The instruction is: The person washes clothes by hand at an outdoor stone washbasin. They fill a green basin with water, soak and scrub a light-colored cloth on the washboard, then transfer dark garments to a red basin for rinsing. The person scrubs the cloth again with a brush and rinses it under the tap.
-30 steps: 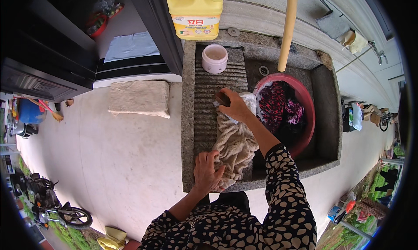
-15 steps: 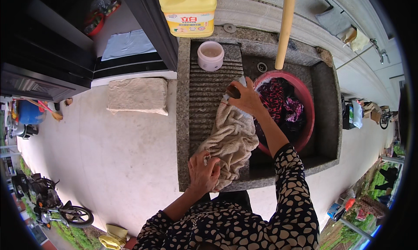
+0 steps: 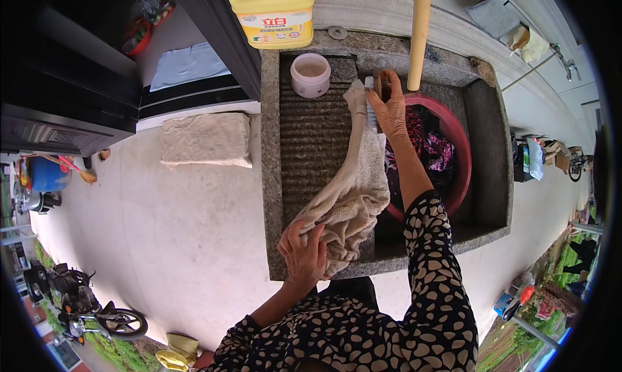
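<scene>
A beige towel [image 3: 353,191] lies in folds over the ridged washboard side [image 3: 311,129] of a stone sink. Its far end stretches up in a narrow strip. My left hand [image 3: 303,255] grips the bunched near part by the sink's front edge. In my right hand [image 3: 391,113] is a scrub brush [image 3: 371,106] with a brown back and pale bristles. It is tilted on its side, its bristles against the right edge of the towel's far end. Just right of that hand, a red basin [image 3: 460,155] holds dark and pink patterned clothes.
At the washboard's far end stands a pink tub [image 3: 310,80]. Behind it, a yellow jug [image 3: 275,19] sits at the sink's back corner. A wooden pole [image 3: 420,38] reaches down beside the basin. The sink's stone rim [image 3: 271,178] borders the work area.
My right hand has moved away and slightly right with the brush, turning it on its side. The towel's far part now lies longer and straighter. My left hand keeps its grip.
</scene>
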Action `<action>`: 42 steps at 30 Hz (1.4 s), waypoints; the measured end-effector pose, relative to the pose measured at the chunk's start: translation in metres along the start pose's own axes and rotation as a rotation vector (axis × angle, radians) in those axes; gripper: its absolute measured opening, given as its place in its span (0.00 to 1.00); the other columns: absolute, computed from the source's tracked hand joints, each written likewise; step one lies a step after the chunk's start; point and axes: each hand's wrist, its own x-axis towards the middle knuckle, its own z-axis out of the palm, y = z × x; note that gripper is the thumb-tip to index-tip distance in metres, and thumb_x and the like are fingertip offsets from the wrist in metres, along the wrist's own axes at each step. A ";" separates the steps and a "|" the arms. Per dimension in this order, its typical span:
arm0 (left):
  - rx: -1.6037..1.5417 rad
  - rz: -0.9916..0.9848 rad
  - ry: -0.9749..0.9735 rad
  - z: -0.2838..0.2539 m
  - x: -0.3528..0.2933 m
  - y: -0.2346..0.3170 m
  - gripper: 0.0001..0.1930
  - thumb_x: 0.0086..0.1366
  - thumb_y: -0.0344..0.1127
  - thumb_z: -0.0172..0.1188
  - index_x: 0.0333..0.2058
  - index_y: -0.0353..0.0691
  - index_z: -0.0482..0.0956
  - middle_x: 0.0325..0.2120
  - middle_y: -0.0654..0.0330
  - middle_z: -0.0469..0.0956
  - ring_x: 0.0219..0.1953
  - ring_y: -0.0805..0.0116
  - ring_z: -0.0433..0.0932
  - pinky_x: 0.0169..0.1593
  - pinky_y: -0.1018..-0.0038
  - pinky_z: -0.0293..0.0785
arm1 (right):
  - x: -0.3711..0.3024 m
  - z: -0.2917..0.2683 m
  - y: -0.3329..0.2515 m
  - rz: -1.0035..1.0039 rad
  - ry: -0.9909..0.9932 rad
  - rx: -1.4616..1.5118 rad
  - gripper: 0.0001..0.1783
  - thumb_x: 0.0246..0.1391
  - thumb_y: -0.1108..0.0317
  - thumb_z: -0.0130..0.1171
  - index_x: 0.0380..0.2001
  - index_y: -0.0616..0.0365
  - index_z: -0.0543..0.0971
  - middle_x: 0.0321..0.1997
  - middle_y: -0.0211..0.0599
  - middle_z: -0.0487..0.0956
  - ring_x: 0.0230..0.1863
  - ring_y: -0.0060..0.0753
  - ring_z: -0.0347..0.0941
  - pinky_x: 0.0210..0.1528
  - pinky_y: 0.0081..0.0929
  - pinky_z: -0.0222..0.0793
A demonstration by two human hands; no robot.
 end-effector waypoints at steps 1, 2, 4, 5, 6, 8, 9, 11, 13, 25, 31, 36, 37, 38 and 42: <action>-0.056 0.109 -0.098 0.003 -0.001 -0.006 0.22 0.50 0.32 0.65 0.46 0.46 0.75 0.46 0.56 0.69 0.48 0.51 0.68 0.53 0.62 0.60 | -0.009 0.011 -0.008 -0.088 0.041 -0.227 0.33 0.44 0.69 0.64 0.55 0.55 0.65 0.42 0.40 0.68 0.40 0.37 0.69 0.42 0.31 0.69; -0.113 0.219 -0.197 0.011 -0.005 -0.017 0.22 0.50 0.32 0.64 0.47 0.45 0.75 0.49 0.56 0.68 0.51 0.49 0.66 0.54 0.61 0.59 | -0.032 0.013 -0.017 -0.019 -0.049 -0.275 0.35 0.46 0.67 0.65 0.58 0.55 0.65 0.48 0.48 0.67 0.47 0.46 0.68 0.46 0.38 0.68; -0.187 0.203 -0.389 0.016 -0.012 -0.026 0.24 0.52 0.35 0.62 0.50 0.45 0.72 0.56 0.55 0.65 0.61 0.47 0.58 0.57 0.55 0.56 | -0.096 0.012 -0.039 -0.241 -0.329 -0.411 0.38 0.44 0.66 0.66 0.60 0.50 0.65 0.45 0.45 0.67 0.45 0.52 0.68 0.47 0.42 0.67; -0.155 0.172 -0.399 0.012 -0.011 -0.025 0.24 0.53 0.37 0.61 0.51 0.45 0.72 0.56 0.54 0.64 0.62 0.49 0.56 0.57 0.54 0.55 | -0.136 0.010 -0.041 -0.396 -0.449 -0.446 0.40 0.42 0.60 0.68 0.61 0.45 0.66 0.44 0.42 0.68 0.45 0.48 0.69 0.46 0.42 0.67; -0.121 0.151 -0.410 0.007 -0.009 -0.021 0.24 0.53 0.38 0.60 0.51 0.46 0.72 0.56 0.54 0.64 0.63 0.50 0.55 0.58 0.53 0.54 | -0.170 0.007 -0.050 -0.526 -0.625 -0.516 0.43 0.42 0.56 0.69 0.63 0.41 0.63 0.43 0.40 0.68 0.45 0.45 0.69 0.44 0.42 0.67; -0.040 0.150 -0.419 0.003 -0.006 -0.020 0.23 0.55 0.43 0.58 0.50 0.46 0.73 0.57 0.55 0.65 0.64 0.55 0.54 0.60 0.53 0.52 | -0.148 0.013 -0.028 -0.596 -0.618 -0.642 0.44 0.43 0.54 0.68 0.64 0.39 0.61 0.42 0.40 0.68 0.44 0.44 0.69 0.44 0.41 0.67; -0.064 0.156 -0.444 0.001 -0.013 -0.021 0.22 0.55 0.43 0.58 0.49 0.46 0.73 0.57 0.56 0.65 0.64 0.55 0.54 0.61 0.52 0.51 | -0.131 0.017 -0.023 -0.617 -0.622 -0.702 0.45 0.43 0.54 0.68 0.65 0.38 0.60 0.42 0.39 0.68 0.44 0.43 0.68 0.43 0.41 0.67; -0.104 0.205 -0.446 0.009 -0.009 -0.022 0.21 0.56 0.44 0.57 0.49 0.46 0.74 0.57 0.57 0.65 0.64 0.54 0.55 0.61 0.52 0.51 | -0.068 0.029 0.018 -0.559 -0.361 -0.858 0.39 0.47 0.56 0.65 0.63 0.36 0.61 0.43 0.43 0.67 0.42 0.47 0.69 0.40 0.46 0.69; -0.135 0.192 -0.414 0.008 -0.008 -0.020 0.19 0.56 0.41 0.58 0.47 0.46 0.76 0.56 0.60 0.67 0.63 0.53 0.56 0.62 0.52 0.50 | -0.048 0.039 0.030 -0.452 -0.266 -0.870 0.34 0.48 0.56 0.63 0.60 0.38 0.65 0.42 0.44 0.67 0.41 0.49 0.69 0.37 0.46 0.72; -0.365 0.228 -0.275 0.013 -0.014 -0.027 0.04 0.52 0.31 0.62 0.29 0.45 0.78 0.31 0.68 0.78 0.40 0.66 0.74 0.49 0.65 0.63 | -0.086 0.046 0.005 -0.612 -0.419 -0.846 0.36 0.48 0.52 0.63 0.62 0.38 0.64 0.42 0.41 0.66 0.41 0.45 0.67 0.37 0.42 0.69; -0.395 0.177 -0.241 0.012 -0.010 -0.022 0.03 0.53 0.31 0.59 0.25 0.43 0.74 0.28 0.65 0.77 0.36 0.63 0.73 0.47 0.65 0.63 | -0.089 0.058 -0.007 -0.426 -0.355 -0.790 0.29 0.52 0.49 0.59 0.57 0.40 0.69 0.43 0.45 0.70 0.42 0.47 0.71 0.34 0.43 0.71; -0.301 0.126 -0.242 0.008 -0.006 -0.022 0.03 0.54 0.31 0.57 0.25 0.42 0.72 0.24 0.61 0.73 0.33 0.59 0.71 0.44 0.63 0.63 | -0.177 0.028 -0.045 -0.695 -0.578 -0.585 0.38 0.45 0.46 0.63 0.61 0.34 0.64 0.40 0.38 0.66 0.37 0.39 0.68 0.35 0.37 0.68; -0.318 0.135 -0.250 0.010 -0.006 -0.021 0.03 0.54 0.30 0.57 0.25 0.41 0.72 0.24 0.61 0.72 0.32 0.58 0.71 0.43 0.63 0.62 | -0.169 0.024 -0.035 -0.685 -0.546 -0.562 0.39 0.44 0.46 0.63 0.61 0.34 0.63 0.40 0.38 0.66 0.37 0.40 0.68 0.35 0.37 0.68; -0.325 0.144 -0.261 0.011 -0.007 -0.021 0.03 0.54 0.30 0.57 0.25 0.41 0.72 0.24 0.60 0.72 0.32 0.58 0.70 0.43 0.63 0.62 | -0.141 0.031 -0.023 -0.759 -0.482 -0.587 0.37 0.45 0.46 0.63 0.60 0.36 0.66 0.41 0.40 0.67 0.39 0.41 0.68 0.36 0.39 0.68; -0.282 0.156 -0.269 0.013 -0.007 -0.019 0.03 0.53 0.30 0.57 0.25 0.41 0.72 0.24 0.60 0.72 0.34 0.58 0.71 0.42 0.65 0.63 | -0.037 0.053 0.025 -0.257 -0.215 -0.860 0.29 0.53 0.49 0.58 0.58 0.39 0.67 0.46 0.43 0.70 0.46 0.49 0.70 0.41 0.49 0.71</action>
